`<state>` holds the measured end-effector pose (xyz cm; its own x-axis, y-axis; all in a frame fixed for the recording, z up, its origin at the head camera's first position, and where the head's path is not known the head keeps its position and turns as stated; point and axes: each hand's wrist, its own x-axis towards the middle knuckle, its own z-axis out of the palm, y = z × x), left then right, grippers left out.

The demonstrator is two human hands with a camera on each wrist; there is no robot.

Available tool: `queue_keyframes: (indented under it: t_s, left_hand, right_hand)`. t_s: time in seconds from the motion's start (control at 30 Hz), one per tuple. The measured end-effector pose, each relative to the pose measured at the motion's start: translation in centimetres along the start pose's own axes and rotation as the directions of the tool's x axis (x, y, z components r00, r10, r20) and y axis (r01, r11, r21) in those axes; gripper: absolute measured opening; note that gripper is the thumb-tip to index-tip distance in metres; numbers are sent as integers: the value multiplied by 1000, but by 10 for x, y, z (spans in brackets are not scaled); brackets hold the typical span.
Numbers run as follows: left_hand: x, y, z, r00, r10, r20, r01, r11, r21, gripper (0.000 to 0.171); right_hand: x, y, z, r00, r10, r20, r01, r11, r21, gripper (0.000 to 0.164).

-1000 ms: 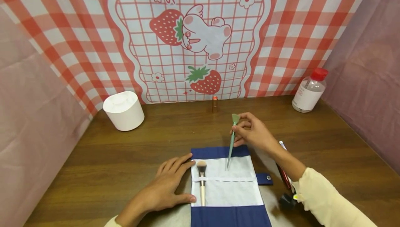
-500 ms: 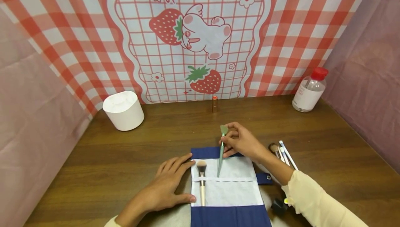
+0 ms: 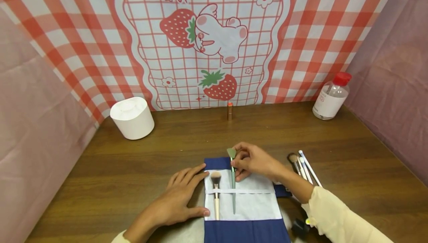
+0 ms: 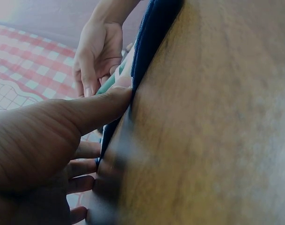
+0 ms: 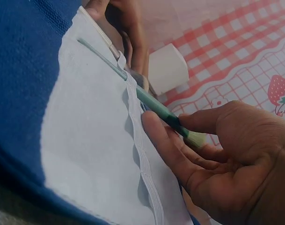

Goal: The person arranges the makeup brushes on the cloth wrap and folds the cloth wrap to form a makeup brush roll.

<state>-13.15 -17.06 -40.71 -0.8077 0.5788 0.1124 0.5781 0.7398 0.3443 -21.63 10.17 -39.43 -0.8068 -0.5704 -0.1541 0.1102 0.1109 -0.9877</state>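
Note:
My right hand (image 3: 254, 162) pinches a green makeup brush (image 3: 233, 183) near its fan-shaped bristles. In the right wrist view the brush handle (image 5: 102, 58) passes under the white elastic band (image 5: 141, 150), its thin tip showing on the other side. The blue-and-white brush roll (image 3: 250, 207) lies unrolled on the table. A makeup brush with a pale handle (image 3: 216, 202) sits under the same band at the left edge. My left hand (image 3: 177, 198) rests along that edge with fingers spread, thumb and fingertips touching the cloth; the left wrist view shows the thumb (image 4: 102, 110) on the rim.
Several brushes (image 3: 304, 167) lie right of the roll, and a black object (image 3: 300, 228) is near my right sleeve. Farther back stand a white container (image 3: 132, 118), a small copper-coloured tube (image 3: 230, 111) and a red-capped bottle (image 3: 331, 96). A strap (image 3: 282, 191) sticks out from the roll's right side.
My right hand has moved left and toward me with the green brush, whose handle has gone from above the cloth to under the elastic band. The left hand has stayed still.

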Motion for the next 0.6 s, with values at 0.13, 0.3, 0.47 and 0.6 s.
queue_keyframes:
  t_s: [0.13,0.3,0.47,0.6]
  left_hand:
    - [0,0,0,1000,0,0,0,1000,-3,91]
    - [0,0,0,1000,4,0,-4,1000,-5,91]
    - [0,1,0,1000,7,5,-7,1000,-7,91]
    - [0,1,0,1000,5,11,-5,1000,-12,91]
  right_hand:
    - [-4,1,1,999,3,41,0,998,-69,35]
    - [-8,2,-1,995,-17,97,37,977,-211,27]
    - [-12,3,-2,992,-48,116,91,912,-399,20]
    - [-15,1,-1,990,-61,129,121,839,-531,19]
